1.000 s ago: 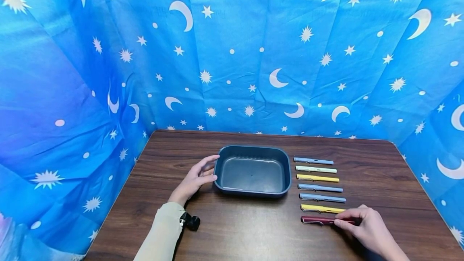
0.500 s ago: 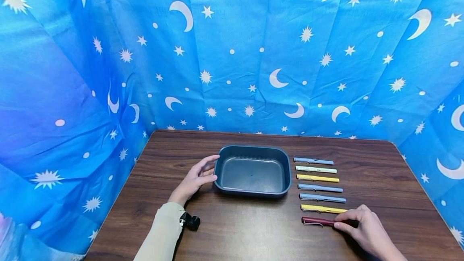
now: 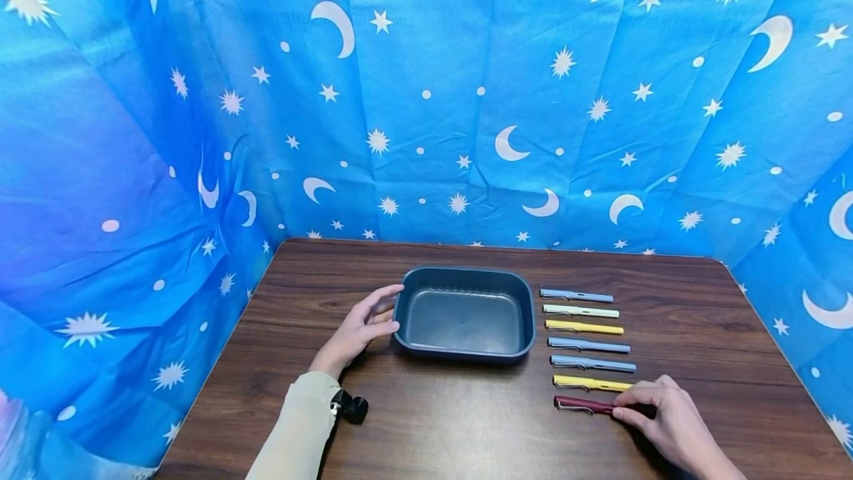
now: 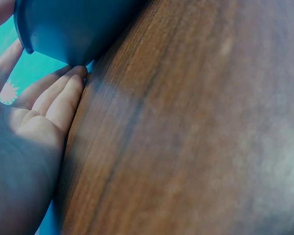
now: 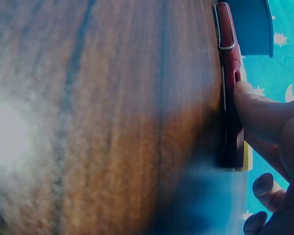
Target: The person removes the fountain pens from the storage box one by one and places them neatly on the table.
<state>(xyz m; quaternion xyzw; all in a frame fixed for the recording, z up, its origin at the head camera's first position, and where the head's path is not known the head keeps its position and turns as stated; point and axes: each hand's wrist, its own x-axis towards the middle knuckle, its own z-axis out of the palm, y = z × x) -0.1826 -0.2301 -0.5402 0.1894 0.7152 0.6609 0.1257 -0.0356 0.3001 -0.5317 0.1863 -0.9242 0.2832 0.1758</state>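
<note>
My left hand rests against the left end of a dark blue-grey rectangular tray, thumb and fingers spread along its rim. In the left wrist view the lower fingers lie extended by the tray's base. At the lower right, my right hand pinches a dark red pen near its uncapped-looking right end, between thumb and forefinger. The pen's silver clip shows in the right wrist view, close along the wooden table, while the other fingers curl free behind it. Just beyond lies a yellow pen.
Right of the tray, several pens lie in a column, among them a blue pen, a pale green pen and another yellow pen. The brown table ends at a blue star-patterned cloth.
The right thumb and forefinger have shifted slightly left along the red pen, hiding its right end. The pen has barely moved. My left hand and the tray stay where they were.
</note>
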